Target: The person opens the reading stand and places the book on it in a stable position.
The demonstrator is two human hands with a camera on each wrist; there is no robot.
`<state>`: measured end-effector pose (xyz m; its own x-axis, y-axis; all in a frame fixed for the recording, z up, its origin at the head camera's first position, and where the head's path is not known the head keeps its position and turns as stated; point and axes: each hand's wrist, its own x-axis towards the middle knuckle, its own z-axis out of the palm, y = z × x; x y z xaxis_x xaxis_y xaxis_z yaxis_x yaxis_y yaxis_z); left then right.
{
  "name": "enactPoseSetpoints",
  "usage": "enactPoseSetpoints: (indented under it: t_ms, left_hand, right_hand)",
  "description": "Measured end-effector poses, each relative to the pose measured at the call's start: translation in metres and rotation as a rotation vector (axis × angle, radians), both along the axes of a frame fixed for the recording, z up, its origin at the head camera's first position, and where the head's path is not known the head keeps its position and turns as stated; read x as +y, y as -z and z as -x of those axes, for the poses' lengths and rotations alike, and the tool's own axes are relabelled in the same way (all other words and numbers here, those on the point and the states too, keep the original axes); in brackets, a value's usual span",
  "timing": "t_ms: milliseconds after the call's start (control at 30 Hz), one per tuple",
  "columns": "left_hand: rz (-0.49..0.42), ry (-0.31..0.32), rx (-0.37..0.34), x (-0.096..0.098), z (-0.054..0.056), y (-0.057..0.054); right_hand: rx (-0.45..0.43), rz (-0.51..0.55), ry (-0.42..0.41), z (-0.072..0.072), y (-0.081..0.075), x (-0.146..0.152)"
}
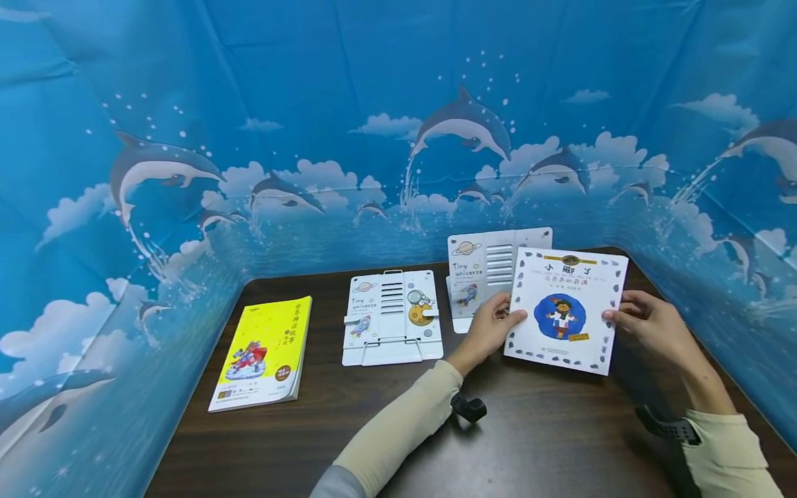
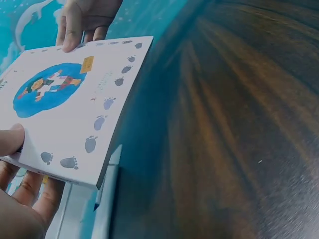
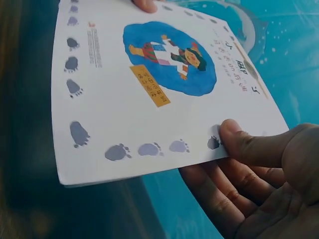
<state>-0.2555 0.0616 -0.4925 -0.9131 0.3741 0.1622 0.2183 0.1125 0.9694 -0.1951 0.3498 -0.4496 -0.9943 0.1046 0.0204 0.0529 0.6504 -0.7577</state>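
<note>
Both hands hold a white picture book [image 1: 529, 339] by its two side edges, its cover facing up toward the head camera. The cover has a blue round patch with a small figure and a border of footprints. My left hand [image 1: 490, 325] pinches the left edge, thumb on the cover and fingers beneath. On the opposite edge, my right hand [image 3: 249, 174] grips likewise, thumb on top and fingers behind. Behind the book stands an upright white book stand [image 1: 470, 266] printed "Tiny universe", its right part hidden by the book.
A second white book stand [image 1: 392, 318] with a rocket and planet print lies in the middle of the dark wooden table [image 1: 349, 415]. At the left lies a yellow book [image 1: 268, 346]. A blue dolphin-print backdrop [image 1: 336, 90] encloses the table's back and sides.
</note>
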Motion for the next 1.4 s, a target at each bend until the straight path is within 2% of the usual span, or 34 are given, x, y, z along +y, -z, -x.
enactPoseSetpoints:
  t_ms: [133, 267, 467, 633, 967, 1400]
  left_hand:
    - [-0.010, -0.026, -0.003, -0.008, 0.004, -0.005]
    - [-0.009, -0.063, 0.006, -0.015, 0.008, -0.012]
    - [-0.037, -0.104, 0.004, -0.023, 0.013, -0.021]
    - [-0.048, -0.153, 0.038, -0.032, 0.021, -0.030]
    - [-0.023, -0.190, 0.113, -0.044, 0.038, -0.045]
    - [-0.016, -0.235, 0.175, -0.055, 0.057, -0.056]
  right_hand:
    - [0.041, -0.022, -0.009, 0.004, -0.006, -0.008]
    - [0.124, -0.033, -0.026, 0.009, -0.009, -0.018]
    - [0.283, -0.028, 0.026, 0.015, -0.015, -0.038]
    - [0.350, 0.011, 0.035, 0.026, -0.021, -0.052]
    - [0.356, 0.070, 0.053, 0.046, -0.033, -0.068]
    - [0.372, 0.154, 0.091, 0.077, -0.045, -0.087]
